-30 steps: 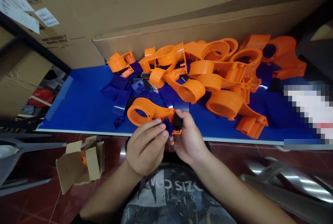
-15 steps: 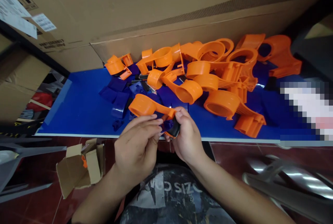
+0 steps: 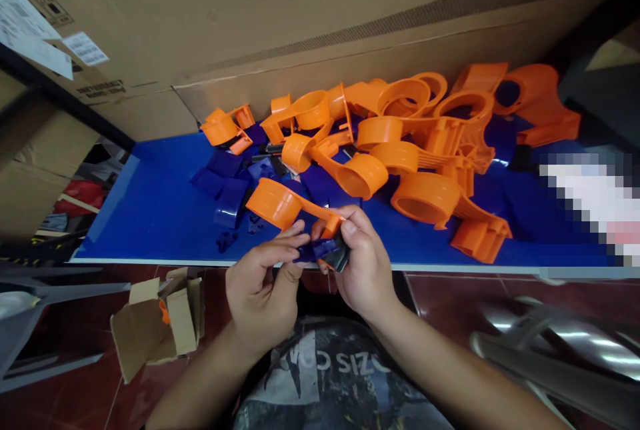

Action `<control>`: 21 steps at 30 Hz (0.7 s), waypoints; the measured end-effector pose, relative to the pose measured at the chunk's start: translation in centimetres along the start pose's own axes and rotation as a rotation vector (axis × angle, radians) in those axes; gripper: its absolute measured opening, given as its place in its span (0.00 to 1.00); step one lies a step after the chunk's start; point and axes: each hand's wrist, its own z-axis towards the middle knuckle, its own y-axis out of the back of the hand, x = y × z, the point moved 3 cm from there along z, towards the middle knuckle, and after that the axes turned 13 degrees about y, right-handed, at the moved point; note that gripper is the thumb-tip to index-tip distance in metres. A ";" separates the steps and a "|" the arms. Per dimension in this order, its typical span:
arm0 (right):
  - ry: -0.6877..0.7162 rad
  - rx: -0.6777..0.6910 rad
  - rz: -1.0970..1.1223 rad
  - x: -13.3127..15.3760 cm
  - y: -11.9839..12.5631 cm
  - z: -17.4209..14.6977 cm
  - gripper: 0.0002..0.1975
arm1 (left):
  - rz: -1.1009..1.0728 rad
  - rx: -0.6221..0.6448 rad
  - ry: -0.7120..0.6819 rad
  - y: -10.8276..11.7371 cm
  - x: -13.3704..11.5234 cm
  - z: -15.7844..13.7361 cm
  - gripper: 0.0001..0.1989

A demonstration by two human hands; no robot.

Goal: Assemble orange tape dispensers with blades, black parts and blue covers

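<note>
My right hand (image 3: pixel 365 260) grips an orange tape dispenser (image 3: pixel 275 203) by its narrow end, the round hub pointing left over the shelf. A black part (image 3: pixel 336 255) sits at that end beside my fingers. My left hand (image 3: pixel 265 280) pinches a small dark blue plastic piece (image 3: pixel 320 249) against the dispenser's end; whether it is joined there I cannot tell. Behind my hands, several more orange tape dispensers (image 3: pixel 363 175) lie piled on the blue shelf (image 3: pixel 150 217). Loose dark blue plastic pieces (image 3: pixel 231 202) lie left of the pile and partly under it.
A large cardboard box (image 3: pixel 200 23) walls off the back of the shelf. Down on the red tiled floor stands an opened small carton (image 3: pixel 145 333) with something orange inside. Grey metal chair legs (image 3: pixel 540 350) are at the lower right. A blurred-out patch covers the shelf's right end.
My left hand has turned and drawn slightly down, exposing more of the blue piece between its fingertips. The dispenser has tilted a little in my right hand.
</note>
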 end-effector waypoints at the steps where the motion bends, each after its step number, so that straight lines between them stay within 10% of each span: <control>1: 0.004 0.000 0.003 0.1 0.0 0.0 0.12 | -0.009 0.023 -0.029 0.0 0.0 0.1 0.07; 12: 0.010 0.034 -0.012 0.3 -0.1 -0.2 0.13 | 0.180 0.117 -0.362 0.4 0.0 0.7 0.13; 21: -0.080 0.037 0.004 -0.1 -0.1 -0.4 0.12 | 0.173 0.136 -0.166 -0.1 -0.6 0.6 0.10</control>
